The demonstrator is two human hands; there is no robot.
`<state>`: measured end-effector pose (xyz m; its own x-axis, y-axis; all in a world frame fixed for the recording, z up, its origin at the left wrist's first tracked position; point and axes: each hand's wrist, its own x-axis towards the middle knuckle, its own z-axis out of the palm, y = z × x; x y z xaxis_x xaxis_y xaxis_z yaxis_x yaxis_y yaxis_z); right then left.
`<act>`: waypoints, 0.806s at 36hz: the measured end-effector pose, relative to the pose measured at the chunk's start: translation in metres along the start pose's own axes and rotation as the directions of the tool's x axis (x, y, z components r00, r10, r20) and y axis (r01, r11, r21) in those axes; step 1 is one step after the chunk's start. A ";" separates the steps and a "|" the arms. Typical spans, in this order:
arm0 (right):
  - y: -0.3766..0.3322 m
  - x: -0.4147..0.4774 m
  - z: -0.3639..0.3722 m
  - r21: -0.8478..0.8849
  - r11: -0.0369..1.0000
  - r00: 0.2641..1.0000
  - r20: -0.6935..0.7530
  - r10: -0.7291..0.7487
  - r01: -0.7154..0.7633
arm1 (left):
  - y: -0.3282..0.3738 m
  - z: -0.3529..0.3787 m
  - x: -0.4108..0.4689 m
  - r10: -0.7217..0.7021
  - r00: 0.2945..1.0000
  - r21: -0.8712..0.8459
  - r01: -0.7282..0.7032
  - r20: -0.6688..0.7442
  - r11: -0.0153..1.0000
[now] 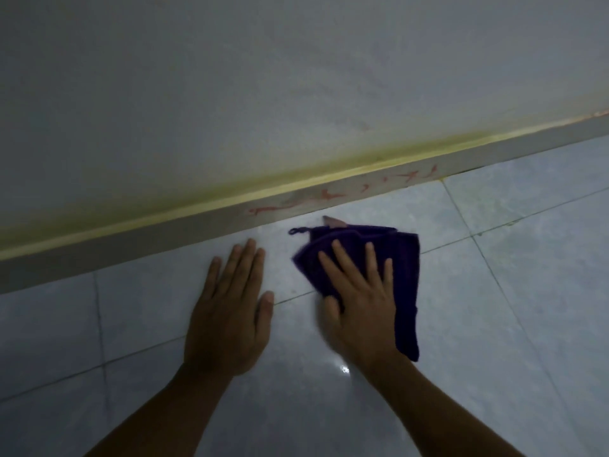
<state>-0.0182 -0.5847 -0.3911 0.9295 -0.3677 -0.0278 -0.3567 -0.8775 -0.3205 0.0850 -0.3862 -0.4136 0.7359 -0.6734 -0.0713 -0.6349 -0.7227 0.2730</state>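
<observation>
**Purple cloth pressed flat on the tiled floor**

The purple cloth [405, 268] is laid folded on the tiled floor [510, 258], just beside the skirting board [164, 232]. It is pressed down by the right hand [361, 301], whose grip is wide: the fingers are straight and spread on the fabric, and nothing is pinched. The thumb side is blurred. The left hand [227, 308] is placed flat on the bare tile, near the cloth but apart from it, its grip also wide and holding nothing. Red marks [326, 194] are seen on the skirting board, just above the cloth. A yellow-green stain [230, 189] is seen along the bottom of the wall [263, 94].
</observation>
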 end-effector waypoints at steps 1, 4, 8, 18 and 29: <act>-0.010 0.003 0.005 -0.034 0.999 0.999 0.032 -0.024 0.025 | 0.000 0.000 0.000 0.000 1.000 0.006 0.000 -0.001 1.000; -0.028 0.030 0.010 -0.096 0.993 0.994 0.096 -0.055 0.064 | 0.001 -0.001 0.001 0.009 1.000 0.018 -0.009 -0.002 1.000; -0.024 0.063 0.005 -0.098 0.989 0.988 0.115 -0.099 0.111 | 0.000 -0.001 0.001 0.018 1.000 0.029 -0.018 -0.008 0.999; 0.137 0.104 -0.063 -0.085 0.867 0.870 -0.101 0.483 -0.492 | 0.001 -0.001 0.000 0.025 0.999 0.020 -0.025 -0.025 0.999; 0.022 0.069 -0.015 -0.059 0.980 0.981 -0.048 0.188 -0.191 | 0.004 -0.001 0.001 0.030 0.999 0.036 -0.029 -0.043 0.999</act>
<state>0.0369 -0.6344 -0.3856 0.8402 -0.5407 -0.0422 -0.5325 -0.8077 -0.2532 0.0840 -0.3896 -0.4122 0.7259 -0.6875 -0.0214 -0.6637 -0.7082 0.2406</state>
